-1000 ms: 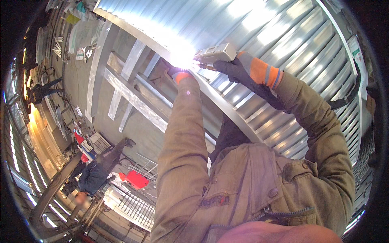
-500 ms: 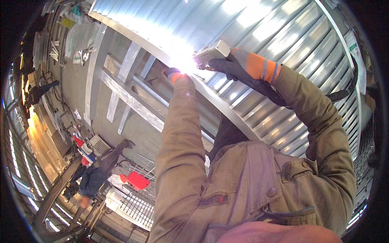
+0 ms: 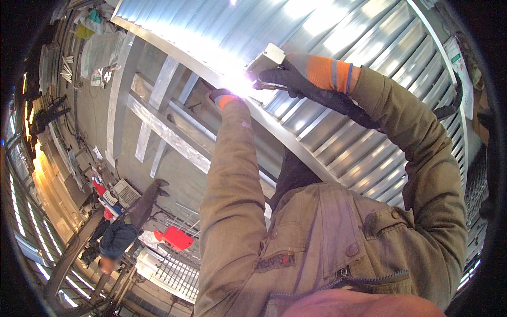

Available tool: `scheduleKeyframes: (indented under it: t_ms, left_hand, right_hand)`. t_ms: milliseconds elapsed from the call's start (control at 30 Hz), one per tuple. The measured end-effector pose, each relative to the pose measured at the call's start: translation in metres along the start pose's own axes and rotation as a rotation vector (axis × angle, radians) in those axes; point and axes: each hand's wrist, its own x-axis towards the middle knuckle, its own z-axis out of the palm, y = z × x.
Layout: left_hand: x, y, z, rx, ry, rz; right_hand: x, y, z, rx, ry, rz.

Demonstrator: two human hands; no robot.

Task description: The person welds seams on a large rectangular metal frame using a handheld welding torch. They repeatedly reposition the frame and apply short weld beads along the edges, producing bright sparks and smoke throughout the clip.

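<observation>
My right hand (image 3: pixel 309 76), in a black and orange glove, is closed around a welding torch (image 3: pixel 272 86). A pale rectangular block (image 3: pixel 268 58) sits just above the torch at the same fingers; how it is held I cannot make out. Beyond the torch tip, a dazzling white arc (image 3: pixel 236 83) burns at the edge of a ribbed metal panel (image 3: pixel 343 158). My left hand (image 3: pixel 226 99), gloved alike, is at the panel's frame rail (image 3: pixel 285 134) beside the glare. Its fingers are mostly hidden by glare and the rail, so its grip does not show.
Silvery metal beams (image 3: pixel 169 132) cross below the panel on the left. A dark cable (image 3: pixel 449 108) hangs at the right. Farther off at lower left, another person (image 3: pixel 119 238) is near a red container (image 3: pixel 178 239) and a wire rack (image 3: pixel 179 274). Plastic-wrapped material (image 3: pixel 100 58) lies at upper left.
My right hand and the torch have shifted slightly left, and the pale block is tilted more steeply. The whole view has moved a little; the arc still burns near my left hand.
</observation>
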Motion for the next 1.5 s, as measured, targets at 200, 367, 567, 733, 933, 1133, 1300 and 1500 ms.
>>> scheduleKeyframes:
  t_ms: [200,367,567,733,933,1133,1300,1500]
  left_hand:
    - [0.013,0.0,-0.013,2.369,-0.066,0.573]
    - [0.013,-0.006,-0.003,1.13,-0.052,0.261]
    - [-0.009,-0.001,0.014,-0.177,0.254,0.035]
    - [-0.043,0.028,0.015,-0.234,0.11,0.04]
    - [-0.043,0.031,0.007,-0.077,-0.026,0.146]
    - [-0.049,0.039,0.011,-0.342,0.021,-0.044]
    - [-0.063,0.049,0.018,-0.25,0.068,-0.053]
    - [-0.057,0.049,0.015,-0.291,0.061,-0.043]
  right_hand:
    - [0.009,-0.011,-0.011,0.019,-0.123,-0.295]
    - [-0.007,-0.016,-0.025,0.075,-0.093,-0.191]
    - [-0.031,-0.005,-0.007,0.331,0.019,-0.157]
    - [-0.04,0.006,0.009,0.333,0.102,-0.144]
    - [-0.028,0.028,0.011,0.277,0.14,-0.16]
    - [-0.009,0.039,0.008,0.181,0.096,-0.198]
    - [-0.003,0.043,0.008,0.149,0.135,-0.229]
    - [0.003,0.043,0.009,0.185,0.146,-0.24]
